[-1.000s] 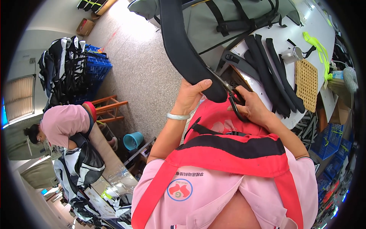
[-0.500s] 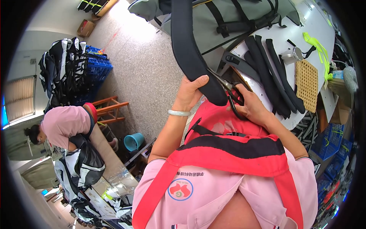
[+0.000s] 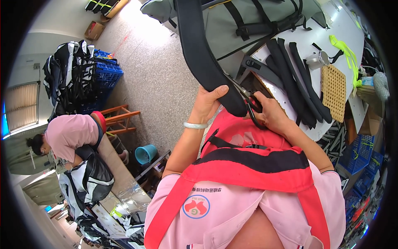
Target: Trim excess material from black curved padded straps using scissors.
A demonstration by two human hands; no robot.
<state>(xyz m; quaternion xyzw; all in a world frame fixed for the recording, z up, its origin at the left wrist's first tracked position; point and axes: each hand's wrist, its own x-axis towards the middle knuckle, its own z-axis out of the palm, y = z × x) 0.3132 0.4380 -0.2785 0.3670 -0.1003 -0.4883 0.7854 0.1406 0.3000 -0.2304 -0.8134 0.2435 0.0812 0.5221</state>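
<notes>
A long black padded strap [image 3: 198, 54] hangs in a curve before me, and my left hand [image 3: 208, 103] grips it close to its rounded lower end, thumb on top. My right hand [image 3: 270, 112] is closed round the black handles of a pair of scissors [image 3: 244, 92]. The metal blades lie along the strap's right edge; whether they touch it I cannot tell. Several similar black straps [image 3: 293, 83] lie side by side on the white table [image 3: 331, 31] to the right. A grey strap with a buckle [image 3: 259, 69] sits at the table's near left corner.
A large grey bag [image 3: 248, 25] covers the table's far left. Near the straps are a metal mug [image 3: 318, 60] and a woven mat [image 3: 333, 93]. On the left, a person [image 3: 74, 137] bends over a bench, close to an orange stool [image 3: 122, 118] and a blue bucket [image 3: 145, 154].
The strap's upper part has swung slightly left. Both hands and the scissors stay almost in place, the right hand still round the handles.
</notes>
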